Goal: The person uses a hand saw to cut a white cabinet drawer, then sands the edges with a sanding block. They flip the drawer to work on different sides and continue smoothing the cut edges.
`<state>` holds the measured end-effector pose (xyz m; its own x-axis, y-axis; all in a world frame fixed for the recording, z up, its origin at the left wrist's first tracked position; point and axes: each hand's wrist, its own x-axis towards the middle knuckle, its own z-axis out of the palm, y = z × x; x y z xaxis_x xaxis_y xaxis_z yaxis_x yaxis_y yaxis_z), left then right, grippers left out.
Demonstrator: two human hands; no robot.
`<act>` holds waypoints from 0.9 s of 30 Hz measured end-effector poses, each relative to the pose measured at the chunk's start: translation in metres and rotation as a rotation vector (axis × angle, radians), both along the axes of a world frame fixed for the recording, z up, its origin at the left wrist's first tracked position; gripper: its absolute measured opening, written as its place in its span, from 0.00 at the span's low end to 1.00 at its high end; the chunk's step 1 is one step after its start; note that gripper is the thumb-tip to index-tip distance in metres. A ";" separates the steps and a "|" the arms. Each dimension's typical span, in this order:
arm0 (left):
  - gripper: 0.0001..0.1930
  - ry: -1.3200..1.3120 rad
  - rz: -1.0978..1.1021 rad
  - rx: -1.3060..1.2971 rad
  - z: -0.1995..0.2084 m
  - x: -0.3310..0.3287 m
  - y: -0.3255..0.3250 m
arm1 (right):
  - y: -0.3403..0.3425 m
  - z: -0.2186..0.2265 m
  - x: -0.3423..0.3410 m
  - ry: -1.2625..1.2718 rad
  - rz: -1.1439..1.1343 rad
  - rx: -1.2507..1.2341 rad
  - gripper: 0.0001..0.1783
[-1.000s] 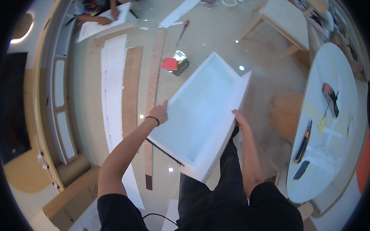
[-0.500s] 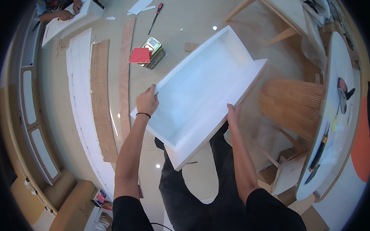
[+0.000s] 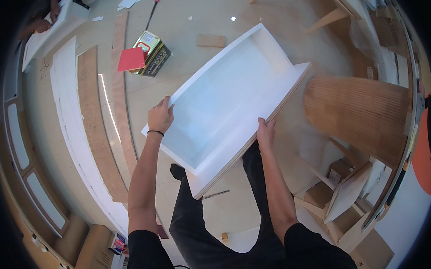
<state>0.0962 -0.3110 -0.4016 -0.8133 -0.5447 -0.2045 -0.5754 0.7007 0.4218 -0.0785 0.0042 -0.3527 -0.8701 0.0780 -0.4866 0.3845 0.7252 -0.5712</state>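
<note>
I carry a long white open box, like a drawer (image 3: 224,105), tilted in front of me above the floor. My left hand (image 3: 160,117) grips its left side wall, a dark band on the wrist. My right hand (image 3: 265,132) grips the plywood-edged right rim. Below the drawer my dark-trousered legs (image 3: 204,220) stand on the pale floor.
Long wooden and white strips (image 3: 89,129) lie on the floor at left. A square tin with a red lid (image 3: 144,54) and a small wood block (image 3: 211,40) lie ahead. A ribbed curved wooden piece (image 3: 362,110) and boxes stand right. Another person's hands (image 3: 43,24) work far left.
The view has shifted: the tin and strips slid toward the upper left while the ribbed wooden piece came closer at right. Both hands keep hold of the drawer.
</note>
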 end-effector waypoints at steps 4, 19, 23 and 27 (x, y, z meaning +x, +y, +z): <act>0.13 0.020 -0.029 -0.017 -0.017 0.006 -0.003 | -0.008 -0.006 0.010 0.001 0.020 0.040 0.27; 0.14 -0.012 0.024 0.030 -0.092 0.026 -0.017 | -0.036 -0.040 0.034 -0.003 0.054 0.135 0.27; 0.15 -0.119 0.090 0.071 -0.114 0.025 -0.023 | -0.047 -0.055 0.042 -0.018 0.055 0.106 0.28; 0.16 -0.087 0.141 0.051 -0.134 0.024 -0.028 | -0.055 -0.070 0.053 -0.059 0.050 0.175 0.31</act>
